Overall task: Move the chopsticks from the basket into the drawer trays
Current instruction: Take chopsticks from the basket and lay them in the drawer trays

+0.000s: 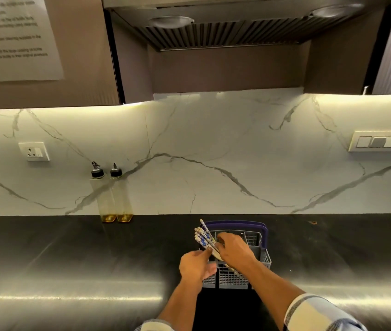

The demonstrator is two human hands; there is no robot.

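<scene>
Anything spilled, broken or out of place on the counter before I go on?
Nothing stands out. The basket sits upright on the counter, both hands are on the chopsticks, and the two oil bottles stand upright by the wall. No spill shows.

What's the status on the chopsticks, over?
Both hands on the bundle: left hand and right hand gripping the blue-and-white patterned chopsticks. Bundle still over the grey plastic basket with purple handle. Drawer trays not in view.

Two bare forearms extend from rolled sleeves. The right sleeve [318, 314] is pale with dark checked stripes. The left sleeve [156, 326] matches.
</scene>
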